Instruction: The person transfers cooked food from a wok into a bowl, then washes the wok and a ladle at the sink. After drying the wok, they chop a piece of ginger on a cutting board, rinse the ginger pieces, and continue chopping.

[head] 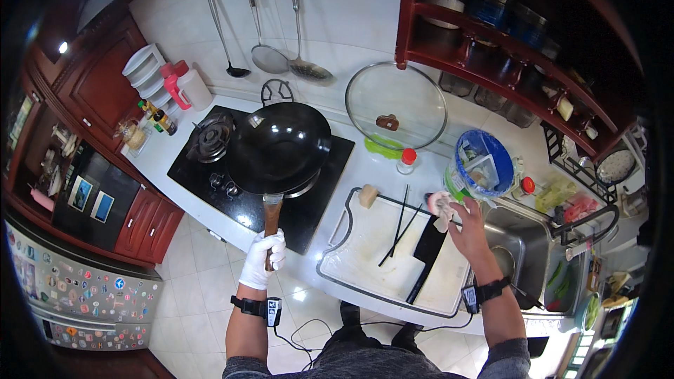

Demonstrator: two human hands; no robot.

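Note:
My left hand (265, 255), in a white glove, is wrapped around the wooden handle (272, 216) of a black wok (281, 147). The wok sits over the right-hand burner of a black glass gas hob (321, 216). My right hand (466, 229) is bare, with thumb and fingers beside a crumpled pink-and-white cloth or paper (441, 209); whether it grips this is unclear. Below lies a white cutting board (363, 263) bearing two dark chopsticks (398, 237), a black kitchen knife (426, 245) and a small beige block (368, 196).
A blue-rimmed bucket (505, 160) with packaging inside stands beyond my right hand. Beside it are a red-capped jar (406, 161) and a large glass lid (395, 100) against the wall. The steel sink (518, 221) is at right; bottles (160, 118) stand at far left.

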